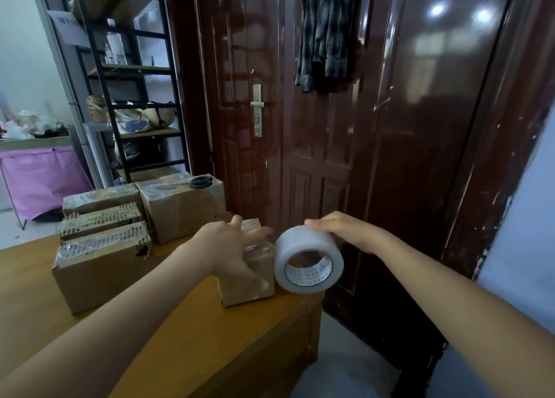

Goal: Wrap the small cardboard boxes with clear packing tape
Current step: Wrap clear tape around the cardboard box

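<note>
A small cardboard box (240, 289) stands near the right edge of the wooden table (192, 331), with clear tape shining across its top. My left hand (231, 247) lies over the box, fingers spread on top and thumb down its front face. A roll of clear packing tape (309, 258) stands on edge right beside the box. My right hand (342, 228) holds the roll from above and behind, fingers curled over it.
Several taped cardboard boxes (102, 247) are stacked at the table's left and back. Black scissors (199, 182) lie on the tall back box (183, 208). A dark wooden door (315, 127) rises behind the table; a metal shelf (132, 82) stands to the left.
</note>
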Motion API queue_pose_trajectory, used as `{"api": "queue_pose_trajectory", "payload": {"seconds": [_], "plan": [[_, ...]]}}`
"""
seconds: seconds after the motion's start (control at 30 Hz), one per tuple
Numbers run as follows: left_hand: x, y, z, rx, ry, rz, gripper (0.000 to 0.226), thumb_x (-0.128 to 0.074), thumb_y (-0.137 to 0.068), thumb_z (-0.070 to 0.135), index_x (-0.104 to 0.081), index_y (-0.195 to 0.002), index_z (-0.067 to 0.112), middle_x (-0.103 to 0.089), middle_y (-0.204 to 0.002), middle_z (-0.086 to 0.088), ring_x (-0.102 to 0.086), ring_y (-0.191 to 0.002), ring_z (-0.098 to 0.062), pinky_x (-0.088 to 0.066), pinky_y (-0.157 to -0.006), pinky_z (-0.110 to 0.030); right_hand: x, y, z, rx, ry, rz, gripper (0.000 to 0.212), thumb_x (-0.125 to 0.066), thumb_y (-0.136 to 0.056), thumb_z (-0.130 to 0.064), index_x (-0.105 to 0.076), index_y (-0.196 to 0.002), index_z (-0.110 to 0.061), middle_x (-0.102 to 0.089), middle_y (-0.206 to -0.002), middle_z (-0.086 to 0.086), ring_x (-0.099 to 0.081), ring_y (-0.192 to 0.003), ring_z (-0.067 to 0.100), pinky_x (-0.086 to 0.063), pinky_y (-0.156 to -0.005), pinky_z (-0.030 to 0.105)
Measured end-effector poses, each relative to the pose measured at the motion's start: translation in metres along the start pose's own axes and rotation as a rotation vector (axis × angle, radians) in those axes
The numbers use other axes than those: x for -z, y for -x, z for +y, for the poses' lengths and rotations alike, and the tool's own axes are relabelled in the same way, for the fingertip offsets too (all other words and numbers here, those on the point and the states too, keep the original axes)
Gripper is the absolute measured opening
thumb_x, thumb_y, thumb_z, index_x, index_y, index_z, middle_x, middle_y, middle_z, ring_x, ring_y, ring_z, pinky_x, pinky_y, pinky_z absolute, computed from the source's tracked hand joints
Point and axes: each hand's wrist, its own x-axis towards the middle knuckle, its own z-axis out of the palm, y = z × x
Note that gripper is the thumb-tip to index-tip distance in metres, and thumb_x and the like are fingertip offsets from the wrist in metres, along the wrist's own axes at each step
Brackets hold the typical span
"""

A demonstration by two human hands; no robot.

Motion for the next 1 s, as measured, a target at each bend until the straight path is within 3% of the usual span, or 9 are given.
{"api": "queue_pose_trajectory", "payload": {"seconds": [0.13, 0.3, 0.4, 0.5, 0.57, 0.67, 0.8, 0.9, 1.0], "plan": [[-0.002, -0.006, 0.015, 0.032, -0.057, 0.04, 0.1, -0.054, -0.071, 0.083, -0.012, -0.151, 0.04, -0.027, -0.148, -0.011, -0.039, -0.128, -0.034, -0.047, -0.091, -0.038, 0.007, 0.017, 0.038, -0.003, -0.203, -0.042, 0.095, -0.076, -0.054, -0.073, -0.065, -0.115, -0.002, -0.068, -0.098, 0.011, -0.064, -0.094, 0.024, -0.05, -0.088, 0.034], [-0.014, 0.002, -0.008, 0.031, 0.071, 0.176, 0.095, -0.05, -0.067, 0.087, -0.017, -0.147, 0.047, -0.034, -0.132, -0.001, -0.044, -0.118, -0.026, -0.045, -0.083, -0.031, 0.008, 0.01, 0.019, 0.112, -0.23, -0.074, 0.08, -0.082, -0.05, -0.071, -0.068, -0.097, -0.007, -0.068, -0.081, 0.004, -0.064, -0.076, 0.018, -0.051, -0.074, 0.027], [-0.028, 0.01, -0.019, 0.089, 0.347, 0.286, 0.115, -0.031, -0.049, 0.102, -0.015, -0.148, 0.046, -0.032, -0.108, 0.008, -0.047, -0.099, -0.015, -0.039, -0.07, -0.022, 0.01, -0.007, -0.025, 0.206, -0.255, 0.015, 0.072, -0.081, -0.055, -0.067, -0.071, -0.098, -0.01, -0.069, -0.077, 0.006, -0.065, -0.07, 0.019, -0.052, -0.068, 0.026], [-0.058, 0.017, -0.015, 0.196, 0.709, 0.412, 0.126, -0.033, -0.042, 0.104, -0.018, -0.15, 0.041, -0.037, -0.112, 0.007, -0.05, -0.096, -0.013, -0.044, -0.07, -0.02, 0.0, -0.022, -0.069, 0.281, -0.245, 0.014, 0.035, -0.066, -0.078, -0.046, -0.071, -0.084, -0.012, -0.067, -0.072, 0.005, -0.064, -0.067, 0.018, -0.05, -0.072, 0.028], [-0.076, 0.021, -0.008, 0.259, 0.9, 0.483, 0.127, -0.039, -0.039, 0.104, -0.024, -0.146, 0.039, -0.037, -0.12, 0.008, -0.048, -0.104, -0.012, -0.044, -0.077, -0.023, -0.012, -0.032, -0.085, 0.29, -0.259, -0.02, 0.03, -0.062, -0.081, -0.04, -0.07, -0.085, -0.011, -0.067, -0.073, 0.005, -0.063, -0.068, 0.017, -0.05, -0.074, 0.028], [-0.087, 0.024, -0.01, 0.223, 1.069, 0.55, 0.109, -0.05, -0.041, 0.099, -0.026, -0.134, 0.047, -0.03, -0.129, 0.015, -0.038, -0.116, -0.004, -0.038, -0.089, -0.022, -0.037, -0.043, -0.088, 0.284, -0.325, -0.072, 0.032, -0.063, -0.084, -0.04, -0.069, -0.092, -0.01, -0.065, -0.07, 0.002, -0.061, -0.064, 0.015, -0.048, -0.072, 0.028], [-0.09, 0.025, -0.021, 0.053, 1.214, 0.606, 0.088, -0.073, -0.053, 0.076, -0.029, -0.127, 0.055, -0.036, -0.134, 0.029, -0.038, -0.119, 0.019, -0.033, -0.09, 0.001, -0.07, -0.058, -0.076, 0.303, -0.568, -0.066, 0.043, -0.058, -0.089, -0.046, -0.064, -0.092, -0.004, -0.061, -0.057, 0.002, -0.058, -0.054, 0.013, -0.046, -0.08, 0.037], [-0.095, 0.025, -0.022, 0.028, 1.308, 0.58, 0.083, -0.076, -0.055, 0.074, -0.04, -0.126, 0.051, -0.05, -0.128, 0.025, -0.048, -0.119, 0.009, -0.039, -0.09, -0.004, -0.088, -0.067, -0.056, 0.301, -0.792, -0.076, 0.064, -0.074, -0.071, -0.058, -0.062, -0.098, -0.002, -0.062, -0.061, 0.004, -0.06, -0.062, 0.016, -0.045, -0.084, 0.039], [-0.099, 0.023, -0.024, 0.014, 1.283, 0.606, 0.077, -0.075, -0.059, 0.072, -0.046, -0.125, 0.046, -0.054, -0.128, 0.023, -0.051, -0.12, 0.002, -0.042, -0.096, -0.015, -0.102, -0.07, -0.036, 0.327, -0.876, -0.034, 0.071, -0.077, -0.055, -0.072, -0.064, -0.084, -0.008, -0.059, -0.055, -0.001, -0.056, -0.055, 0.013, -0.043, -0.086, 0.038]]}}
